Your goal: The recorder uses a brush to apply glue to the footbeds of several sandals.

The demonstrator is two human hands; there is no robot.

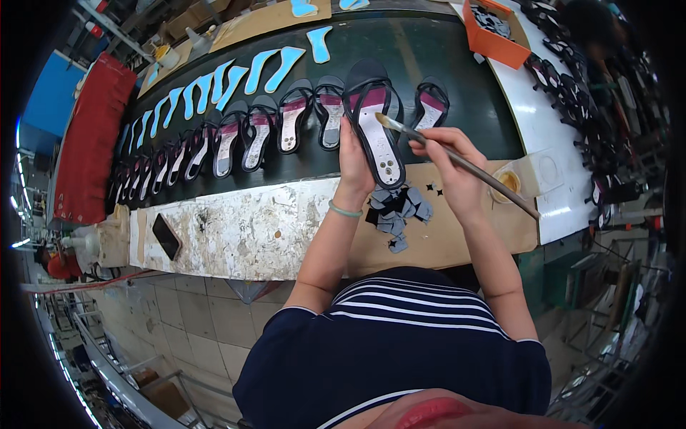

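My left hand [354,159] grips a black strappy sandal [379,136] by its left side, sole held up above the table's near edge. The sandal's bare inner surface is whitish, with a purple band near the straps and a few round metal spots at the heel. In my right hand [457,164] is a long-handled paintbrush [471,168], held like a pen. Its bristle tip touches or hovers just over the whitish surface below the purple band. Beneath the sandal, small grey and black pieces [397,211] lie heaped on brown cardboard [443,236].
A row of similar sandals [257,136] runs leftward along the dark green belt [400,50], and one sandal [431,104] stands right. Beyond lie blue insole pieces [275,68]. A glue tub [509,184] sits right, an orange box [494,36] far right, a phone [166,237] left.
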